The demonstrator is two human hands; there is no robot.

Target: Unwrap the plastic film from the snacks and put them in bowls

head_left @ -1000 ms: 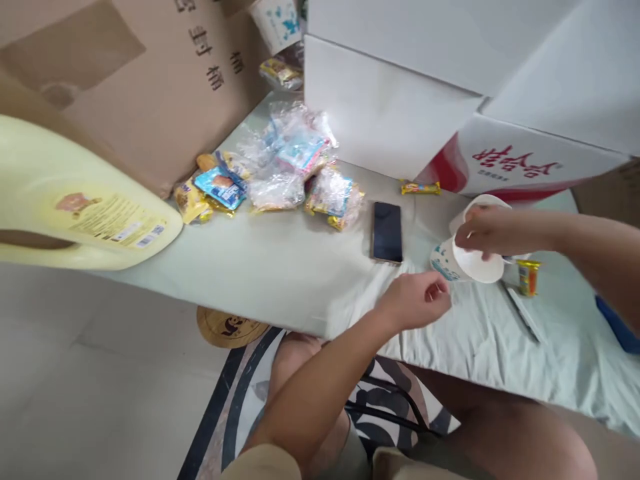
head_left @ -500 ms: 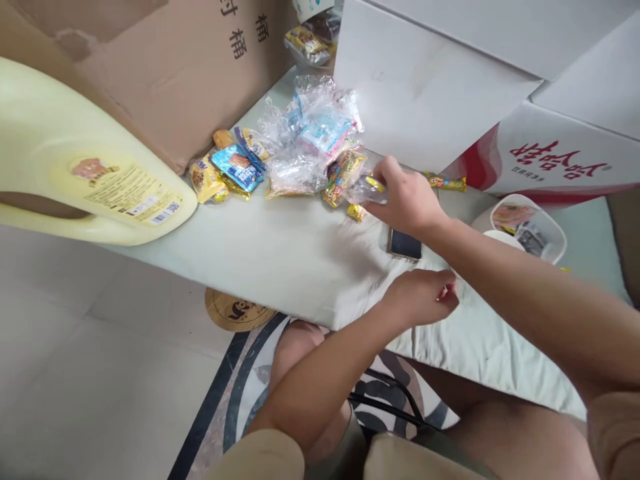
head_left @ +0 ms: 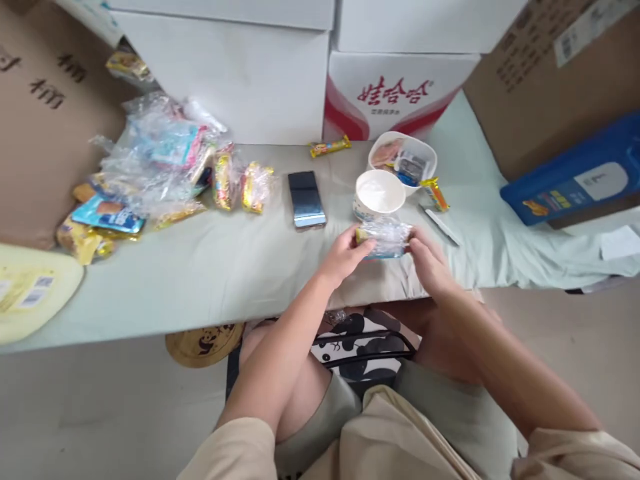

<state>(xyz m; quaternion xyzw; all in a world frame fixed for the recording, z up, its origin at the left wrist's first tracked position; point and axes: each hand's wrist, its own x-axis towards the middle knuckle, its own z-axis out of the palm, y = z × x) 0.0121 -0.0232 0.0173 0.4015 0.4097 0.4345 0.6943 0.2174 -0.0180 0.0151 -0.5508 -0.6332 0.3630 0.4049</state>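
Note:
Above the bed-like surface's near edge, a snack packet [head_left: 386, 235] in crinkled clear plastic, with some yellow and blue showing, is stretched between my two hands. My left hand [head_left: 345, 255] pinches its left end, thumb in front. My right hand [head_left: 431, 261] grips the right end with its fingertips. Just behind the packet stands a white paper cup [head_left: 367, 208]. A white tub [head_left: 429, 160] holding several wrapped items is behind the cup. To the right lie a small yellow-wrapped snack [head_left: 435, 193] and a slim grey pen-like tool [head_left: 440, 225].
A phone [head_left: 306, 197] lies left of the cup, and a yellow snack bar [head_left: 330, 146] lies near the white cartons [head_left: 280, 87]. Wrapped snacks and clear bags [head_left: 160, 150] are heaped at left. A pale yellow jug [head_left: 35, 290] and a blue bottle [head_left: 575, 173] flank the surface.
The view has swung right. My right hand has left the snack heap with a clear packet and come in front of the cup. My left hand now holds the packet's other end.

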